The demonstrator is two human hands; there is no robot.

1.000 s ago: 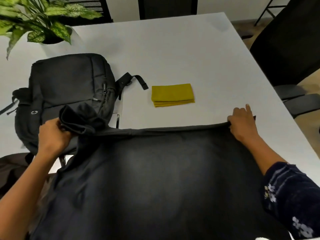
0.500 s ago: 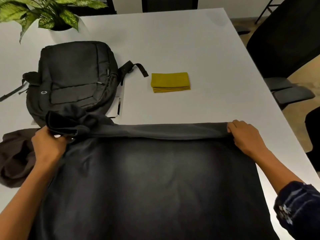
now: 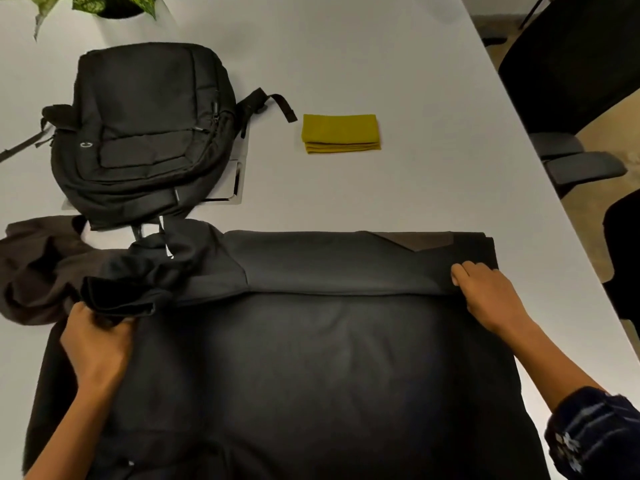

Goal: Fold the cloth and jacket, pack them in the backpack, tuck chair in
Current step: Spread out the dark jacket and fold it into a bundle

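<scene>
A dark jacket lies spread across the near half of the white table, its far edge folded back toward me in a flat band. My left hand grips the bunched fabric at the band's left end. My right hand pinches the fold's right end. The jacket's brownish hood lies crumpled at the far left. A black backpack lies flat beyond the jacket on the left. A folded yellow cloth rests to its right.
A potted plant stands at the table's far left corner. A black office chair with armrests stands off the table's right edge. Something flat and white pokes out from under the backpack's right side.
Both hands have drawn the jacket's far edge back toward me, so the folded band is wider. The camera has tilted down.
</scene>
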